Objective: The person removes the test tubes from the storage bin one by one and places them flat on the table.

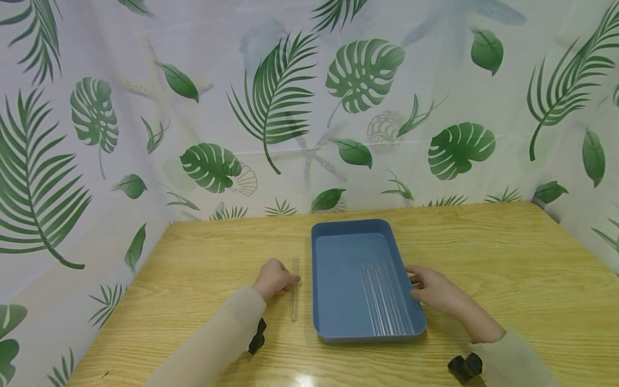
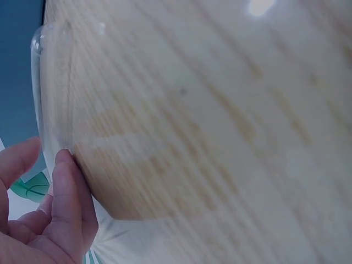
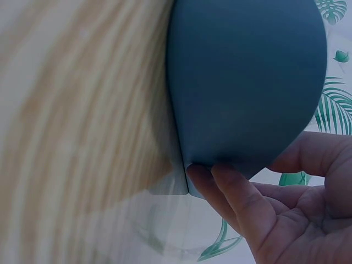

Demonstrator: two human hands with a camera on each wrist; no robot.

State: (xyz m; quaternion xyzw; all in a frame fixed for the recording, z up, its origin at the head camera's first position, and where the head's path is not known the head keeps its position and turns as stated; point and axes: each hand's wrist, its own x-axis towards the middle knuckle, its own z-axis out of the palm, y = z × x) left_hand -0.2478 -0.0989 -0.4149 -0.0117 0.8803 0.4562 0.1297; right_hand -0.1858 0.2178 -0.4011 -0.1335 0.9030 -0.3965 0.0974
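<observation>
A clear tube point(image 1: 294, 309) with a rounded near end lies lengthwise just left of the blue tray point(image 1: 338, 339). My left hand point(image 1: 275, 278) pinches it about midway, thumb on one side and fingertips on the other; in the left wrist view the tube point(image 2: 55, 93) runs up from between them. Inside the tray, several similar clear tubes point(image 1: 382, 301) lie side by side along the right half. On the tray's right side my right hand point(image 1: 437, 290) grips the wall point(image 3: 242, 82), fingertips against its outer face and thumb at the rim.
Everything stands on a wood-grain table point(image 1: 213, 247). A white cloth with green leaf prints point(image 1: 271, 107) hangs behind the table and along its sides. Dark wrist bands point(image 1: 465, 368) show under both sleeves.
</observation>
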